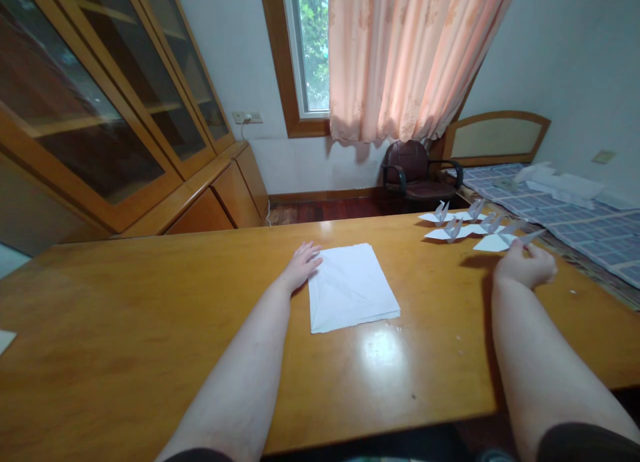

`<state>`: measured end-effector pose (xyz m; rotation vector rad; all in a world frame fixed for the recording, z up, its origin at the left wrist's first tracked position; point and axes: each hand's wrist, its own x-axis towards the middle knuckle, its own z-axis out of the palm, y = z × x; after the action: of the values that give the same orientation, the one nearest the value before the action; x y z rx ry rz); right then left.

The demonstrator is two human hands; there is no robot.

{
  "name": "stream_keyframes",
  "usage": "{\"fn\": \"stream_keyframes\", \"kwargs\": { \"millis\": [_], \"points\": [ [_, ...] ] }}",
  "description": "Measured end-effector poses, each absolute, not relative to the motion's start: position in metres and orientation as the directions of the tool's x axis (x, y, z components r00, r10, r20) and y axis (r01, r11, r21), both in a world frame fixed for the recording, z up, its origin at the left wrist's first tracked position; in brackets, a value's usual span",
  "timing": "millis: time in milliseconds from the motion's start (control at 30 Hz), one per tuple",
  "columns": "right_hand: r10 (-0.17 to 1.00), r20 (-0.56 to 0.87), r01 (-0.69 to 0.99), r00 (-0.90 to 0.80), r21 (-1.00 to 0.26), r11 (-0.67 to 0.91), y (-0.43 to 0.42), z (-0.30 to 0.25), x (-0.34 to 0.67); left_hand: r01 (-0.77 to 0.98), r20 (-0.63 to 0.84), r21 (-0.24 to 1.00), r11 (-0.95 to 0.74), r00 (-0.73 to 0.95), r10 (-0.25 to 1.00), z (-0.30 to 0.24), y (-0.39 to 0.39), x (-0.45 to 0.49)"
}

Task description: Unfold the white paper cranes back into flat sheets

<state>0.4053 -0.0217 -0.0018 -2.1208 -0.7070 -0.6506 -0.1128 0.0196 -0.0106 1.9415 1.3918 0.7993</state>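
My left hand [303, 265] lies with fingers spread at the left edge of a stack of white paper sheets [353, 285], some fingertips resting on it. Faint creases cross the top sheet. Over at the right, my right hand [526, 265] pinches a white folded paper crane [495, 241] by its near side. Part of that crane is hidden behind my fingers. Just beyond it, several more paper cranes [453, 230] stand grouped on the table, their wings spread and overlapping in view.
The wooden table [150, 329] spans the foreground, with small paper scraps [459, 345] on it. Behind stand a brown armchair [410, 169] and a bed [575, 209] at right. A glass-door cabinet [125, 89] rises at left. A paper corner [6, 341] shows at the left edge.
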Motion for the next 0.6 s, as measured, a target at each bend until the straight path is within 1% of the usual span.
{"fn": "stream_keyframes", "kwargs": {
  "millis": [33,67,100,133,167,200,233,267,300,333,367,400,467,500,533,600],
  "points": [
    [0.203,0.656,0.67,0.727,-0.614,-0.417,-0.018,0.004,0.391,0.538,0.131,0.806,-0.248,0.246,0.96,-0.01,0.02,-0.114],
    [0.192,0.65,0.676,0.735,-0.684,-0.275,-0.014,0.009,0.372,0.488,0.134,0.842,-0.23,0.223,0.966,-0.009,0.02,-0.115],
    [0.23,0.629,0.663,0.743,-0.738,-0.123,-0.01,0.014,0.348,0.439,0.129,0.875,-0.206,0.199,0.972,-0.008,0.02,-0.115],
    [0.297,0.583,0.607,0.757,-0.795,0.014,-0.006,0.018,0.321,0.39,0.113,0.904,-0.173,0.171,0.979,-0.007,0.02,-0.114],
    [0.37,0.523,0.513,0.768,-0.848,0.133,-0.004,0.019,0.292,0.341,0.094,0.93,-0.134,0.132,0.987,-0.007,0.019,-0.113],
    [0.477,0.466,0.412,0.745,-0.884,0.22,-0.003,0.018,0.262,0.291,0.078,0.952,-0.1,0.084,0.993,-0.007,0.018,-0.11],
    [0.571,0.43,0.335,0.7,-0.903,0.27,-0.005,0.015,0.233,0.235,0.064,0.97,-0.064,0.008,0.998,-0.008,0.016,-0.107],
    [0.65,0.412,0.292,0.639,-0.911,0.291,-0.009,0.011,0.207,0.183,0.066,0.982,-0.049,-0.09,0.994,-0.009,0.014,-0.103],
    [0.706,0.415,0.291,0.573,-0.909,0.299,-0.014,0.006,0.185,0.146,0.091,0.987,-0.064,-0.189,0.978,-0.009,0.01,-0.099],
    [0.748,0.429,0.32,0.506,-0.899,0.299,-0.019,0.002,0.168,0.131,0.134,0.986,-0.101,-0.278,0.951,-0.01,0.006,-0.093],
    [0.782,0.437,0.349,0.444,-0.888,0.298,-0.025,-0.001,0.155,0.141,0.175,0.981,-0.137,-0.313,0.934,-0.01,0.002,-0.088],
    [0.811,0.446,0.364,0.38,-0.878,0.312,-0.029,-0.003,0.147,0.162,0.209,0.972,-0.168,-0.283,0.936,-0.009,-0.002,-0.081],
    [0.852,0.473,0.383,0.225,-0.847,0.369,-0.033,-0.002,0.139,0.189,0.266,0.953,-0.237,-0.151,0.952,-0.006,-0.008,-0.068],
    [0.864,0.468,0.379,0.189,-0.846,0.375,-0.033,0.0,0.138,0.194,0.309,0.938,-0.289,-0.086,0.947,-0.003,-0.01,-0.062],
    [0.872,0.454,0.368,0.182,-0.854,0.368,-0.031,0.002,0.138,0.203,0.342,0.922,-0.33,-0.024,0.94,-0.001,-0.012,-0.056],
    [0.892,0.398,0.303,0.214,-0.895,0.327,-0.027,0.005,0.139,0.247,0.356,0.897,-0.367,0.09,0.93,0.003,-0.013,-0.046]
  ]
}}
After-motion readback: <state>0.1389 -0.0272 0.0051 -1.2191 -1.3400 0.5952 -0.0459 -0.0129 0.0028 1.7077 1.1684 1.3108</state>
